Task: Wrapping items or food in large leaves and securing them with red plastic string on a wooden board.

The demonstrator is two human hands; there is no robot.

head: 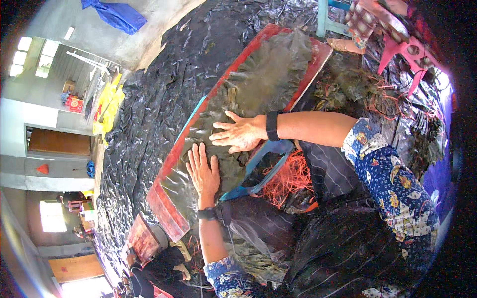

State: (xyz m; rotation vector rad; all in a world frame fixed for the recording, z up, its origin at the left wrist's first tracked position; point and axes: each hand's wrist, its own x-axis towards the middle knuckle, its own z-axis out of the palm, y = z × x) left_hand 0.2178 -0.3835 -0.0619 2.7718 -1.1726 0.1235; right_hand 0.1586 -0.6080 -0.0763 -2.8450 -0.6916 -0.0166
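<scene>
A long low board with worn red edges (169, 219) lies before me. A wrinkled, translucent sheet (268, 70) covers most of it. My left hand (204, 175) lies palm down near the middle of the sheet, fingers spread, holding nothing. Just above it in the picture, my right hand (238, 135) is also flat on the sheet, its fingers pointing left. Dark bands circle both wrists. A small brownish patch (231, 97) shows beyond my right hand. Between my lap and the board stands a blue frame (274, 149), with tangled orange-red strands (292, 178) beside it.
Crumpled dark sheeting (149, 111) spreads over the floor. Beyond the board's far end are a pink plastic stool (406, 50), a light-blue stool (328, 22) and a person's foot (346, 45). Another person (164, 268) sits lower left by a reddish board (141, 238). Yellow bags (109, 108) lie along the wall.
</scene>
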